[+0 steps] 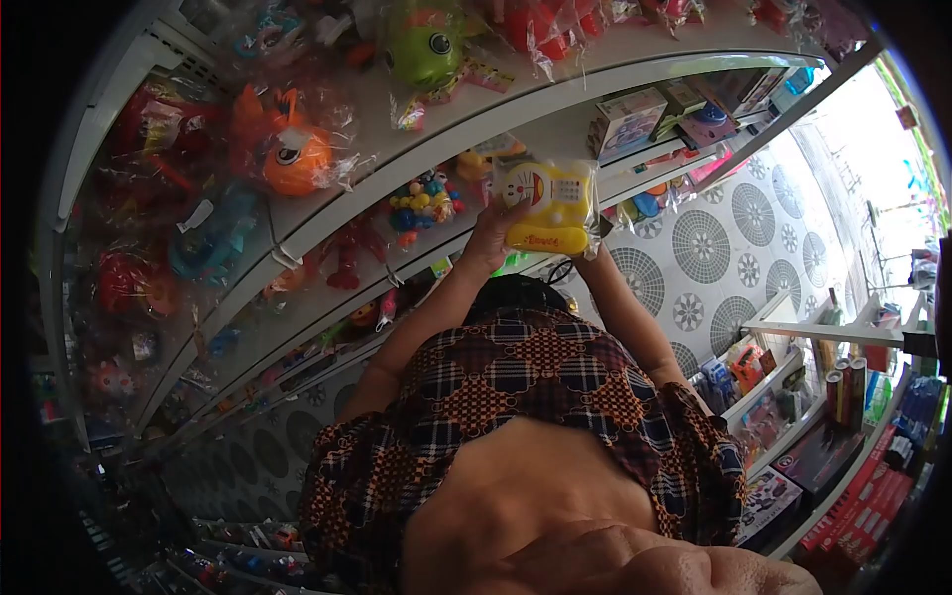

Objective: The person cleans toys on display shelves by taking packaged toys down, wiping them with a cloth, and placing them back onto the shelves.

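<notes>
A yellow toy telephone [570,213] in a clear plastic bag is held up in front of the shelf. It has a cartoon cat face, a keypad of small buttons and a yellow handset along its lower edge. My left hand [488,238] grips its left side, with the thumb over the front. My right hand [587,260] is at the lower right corner of the bag, fingers mostly hidden behind it. Just left of the phone, a cluster of colourful bead-like balls [424,206] sits on the shelf.
Bagged toys fill the white shelves [397,149], among them an orange fish toy [297,159] and a green fish toy [424,45]. Boxed toys [630,124] stand at upper right. Another stocked rack [828,327] stands at right, across the patterned floor [694,253].
</notes>
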`<move>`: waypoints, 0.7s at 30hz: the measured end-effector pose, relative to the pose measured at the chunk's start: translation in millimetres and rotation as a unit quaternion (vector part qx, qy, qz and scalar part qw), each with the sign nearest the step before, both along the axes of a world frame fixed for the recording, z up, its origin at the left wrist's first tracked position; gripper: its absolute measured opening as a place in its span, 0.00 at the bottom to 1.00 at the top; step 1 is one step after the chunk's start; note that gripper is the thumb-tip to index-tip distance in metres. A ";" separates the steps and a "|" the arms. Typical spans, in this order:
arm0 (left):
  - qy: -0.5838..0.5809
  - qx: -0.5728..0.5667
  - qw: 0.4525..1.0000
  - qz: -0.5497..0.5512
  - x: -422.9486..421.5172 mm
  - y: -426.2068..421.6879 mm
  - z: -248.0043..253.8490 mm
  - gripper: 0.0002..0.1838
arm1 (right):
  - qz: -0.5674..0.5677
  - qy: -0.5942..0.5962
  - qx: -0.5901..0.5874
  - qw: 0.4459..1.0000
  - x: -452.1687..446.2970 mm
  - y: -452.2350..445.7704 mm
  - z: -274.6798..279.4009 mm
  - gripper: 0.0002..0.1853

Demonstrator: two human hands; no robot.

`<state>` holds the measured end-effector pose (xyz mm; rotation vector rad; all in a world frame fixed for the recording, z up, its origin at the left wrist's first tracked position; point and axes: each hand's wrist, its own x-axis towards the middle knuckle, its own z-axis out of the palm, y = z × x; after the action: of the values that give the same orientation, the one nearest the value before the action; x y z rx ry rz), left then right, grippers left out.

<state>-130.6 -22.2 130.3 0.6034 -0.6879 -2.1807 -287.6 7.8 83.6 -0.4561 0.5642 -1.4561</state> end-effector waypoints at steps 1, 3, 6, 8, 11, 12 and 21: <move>-0.045 -0.053 0.997 0.034 -4.2 -0.9 2.4 0.23 | -0.013 0.270 -0.146 0.951 0.4 -2.7 -8.6 0.22; -0.062 -0.096 0.991 0.065 -6.2 -3.2 17.7 0.22 | -0.025 0.519 -0.274 0.810 -0.8 0.4 -20.1 0.23; -0.119 -0.166 0.976 0.081 -2.9 -21.3 13.3 0.22 | 0.143 -0.282 -0.004 0.949 -4.1 20.4 -11.1 0.22; -0.145 -0.184 0.969 0.084 -14.0 -42.0 1.7 0.24 | 0.145 -0.245 0.017 0.958 -13.0 20.3 6.6 0.22; -0.112 -0.139 0.982 0.058 -25.3 -80.2 -18.6 0.27 | 0.091 -0.026 -0.058 0.994 -38.4 33.6 2.1 0.21; -0.132 -0.131 0.982 0.026 -28.6 -103.6 -15.4 0.29 | 0.078 -0.111 -0.024 0.990 -56.5 39.0 3.8 0.21; -0.228 -0.192 0.954 0.025 -62.7 -244.6 -87.8 0.39 | -0.086 -0.158 0.048 0.982 -129.2 112.7 -54.5 0.28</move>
<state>-193.2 -266.8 42.5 0.9094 -1.2863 -1.7977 -416.8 120.5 29.1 -0.0953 0.4235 -1.6194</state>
